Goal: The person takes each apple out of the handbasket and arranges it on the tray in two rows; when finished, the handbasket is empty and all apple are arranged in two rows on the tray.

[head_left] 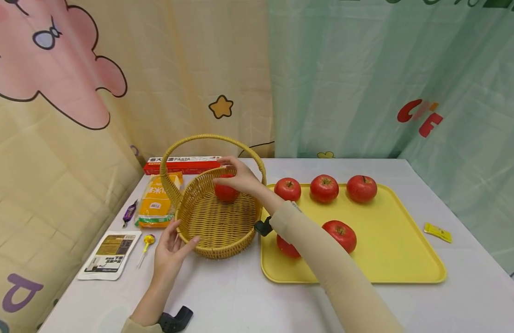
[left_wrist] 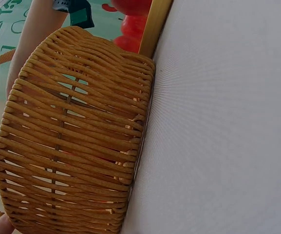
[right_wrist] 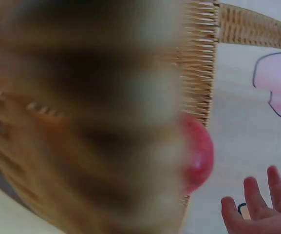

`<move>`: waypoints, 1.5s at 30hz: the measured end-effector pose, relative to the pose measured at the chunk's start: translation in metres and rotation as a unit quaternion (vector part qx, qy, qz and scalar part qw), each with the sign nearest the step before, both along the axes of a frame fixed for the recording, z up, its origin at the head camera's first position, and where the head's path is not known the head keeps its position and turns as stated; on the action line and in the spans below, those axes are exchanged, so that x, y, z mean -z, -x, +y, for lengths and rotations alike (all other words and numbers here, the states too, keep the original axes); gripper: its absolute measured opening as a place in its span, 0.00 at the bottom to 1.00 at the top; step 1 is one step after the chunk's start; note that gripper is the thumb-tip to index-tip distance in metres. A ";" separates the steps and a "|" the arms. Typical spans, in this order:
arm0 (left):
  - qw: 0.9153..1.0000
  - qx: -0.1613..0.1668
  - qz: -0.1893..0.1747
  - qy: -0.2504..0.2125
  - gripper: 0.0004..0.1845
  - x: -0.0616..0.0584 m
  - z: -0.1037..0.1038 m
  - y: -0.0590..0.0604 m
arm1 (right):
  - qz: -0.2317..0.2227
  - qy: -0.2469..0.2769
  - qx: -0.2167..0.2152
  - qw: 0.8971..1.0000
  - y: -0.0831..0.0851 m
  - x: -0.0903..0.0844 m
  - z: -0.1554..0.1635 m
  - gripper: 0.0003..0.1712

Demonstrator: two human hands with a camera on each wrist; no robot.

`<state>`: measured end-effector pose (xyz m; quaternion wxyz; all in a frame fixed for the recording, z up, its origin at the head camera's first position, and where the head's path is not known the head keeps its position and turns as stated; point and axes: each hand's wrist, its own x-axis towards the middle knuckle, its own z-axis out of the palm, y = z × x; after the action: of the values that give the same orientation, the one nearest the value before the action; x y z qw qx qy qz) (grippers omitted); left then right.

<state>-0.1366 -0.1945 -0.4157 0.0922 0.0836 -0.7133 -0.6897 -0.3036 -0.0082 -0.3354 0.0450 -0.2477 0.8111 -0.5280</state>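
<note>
On the white table (head_left: 248,300), the yellow tray (head_left: 402,249) lies toward the right edge with five tomatoes left on it. Left of it, we steady the wicker basket (head_left: 217,226) with our left hand (head_left: 169,249), fingers spread against its near wall. Our right hand (head_left: 240,178) cups a tomato (head_left: 225,193) low inside the basket's far side. We judge placing is underway; next calls for letting go gently.
</note>
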 end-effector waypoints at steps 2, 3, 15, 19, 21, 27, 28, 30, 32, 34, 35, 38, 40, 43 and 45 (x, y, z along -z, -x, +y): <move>1.000 -0.001 0.003 -0.002 0.38 0.000 -0.001 0.000 | 0.001 -0.013 0.013 1.000 0.001 0.003 -0.002 0.36; 1.000 -0.001 0.003 -0.004 0.39 0.001 -0.001 0.000 | 0.000 -0.016 0.017 1.000 0.001 0.005 -0.003 0.37; 1.000 -0.001 0.006 -0.024 0.39 0.002 -0.001 -0.001 | 0.015 -0.039 0.062 0.997 0.002 0.026 -0.009 0.43; 1.000 -0.002 0.009 -0.024 0.38 0.002 -0.001 -0.001 | 0.009 -0.048 0.066 0.997 0.002 0.030 -0.009 0.44; 1.000 -0.002 0.011 -0.024 0.38 0.002 -0.001 0.000 | 0.005 -0.054 0.065 0.996 0.001 0.030 -0.010 0.44; 1.000 -0.004 0.009 -0.022 0.38 0.002 -0.001 0.000 | -0.004 -0.070 0.050 0.996 0.003 0.034 -0.012 0.46; 1.000 -0.004 0.009 -0.021 0.38 0.002 0.000 0.000 | -0.004 -0.074 0.048 0.996 0.003 0.035 -0.012 0.47; 1.000 -0.003 0.008 -0.019 0.38 0.002 0.000 -0.001 | 0.002 -0.089 0.046 0.995 0.004 0.037 -0.013 0.47; 1.000 -0.002 0.007 -0.017 0.38 0.002 0.000 -0.001 | 0.010 -0.111 0.048 0.993 0.005 0.039 -0.014 0.46; 1.000 -0.002 0.006 -0.015 0.39 0.001 0.000 -0.001 | 0.017 -0.131 0.055 0.990 0.006 0.040 -0.014 0.45; 1.000 -0.002 0.005 -0.014 0.39 0.001 0.000 -0.001 | 0.019 -0.140 0.058 0.988 0.006 0.040 -0.014 0.44; 1.000 -0.002 0.004 -0.014 0.39 0.001 0.000 0.000 | 0.027 -0.160 0.067 0.984 0.005 0.040 -0.014 0.40; 1.000 -0.002 0.004 -0.014 0.39 0.001 0.000 0.000 | 0.029 -0.167 0.072 0.983 0.004 0.039 -0.013 0.35; 1.000 0.000 0.004 -0.013 0.39 0.001 0.000 0.000 | 0.028 -0.172 0.077 0.982 0.001 0.038 -0.013 0.29; 1.000 0.001 0.003 -0.013 0.39 0.001 0.000 -0.001 | 0.023 -0.174 0.077 0.981 0.000 0.039 -0.013 0.27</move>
<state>-0.1358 -0.1949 -0.4167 0.0928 0.0815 -0.7041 -0.6993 -0.3038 -0.0211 -0.3743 0.0276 -0.1847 0.9080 -0.3750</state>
